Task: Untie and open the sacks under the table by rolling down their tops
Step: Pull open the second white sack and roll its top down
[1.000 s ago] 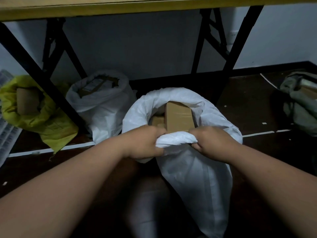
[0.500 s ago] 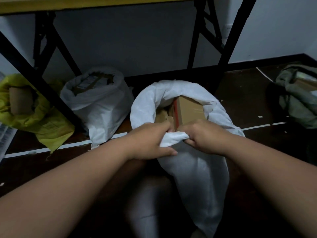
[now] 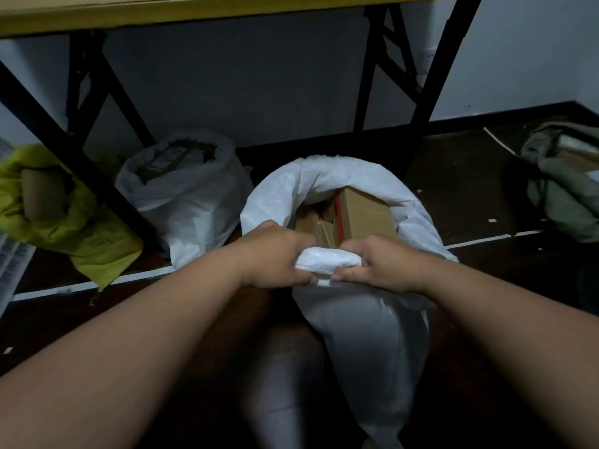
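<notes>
Both hands clench the rolled near rim of the white sack, left hand beside right hand. The sack stands on the floor under the counter, cardboard boxes showing inside.

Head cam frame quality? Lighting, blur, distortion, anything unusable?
Head view: dim, shadowed under the table; foreground floor nearly black. Both hands and the white sack rim read clearly, slightly soft. Wide-angle bend stretches forearms and slants the table legs. No glare.
</notes>
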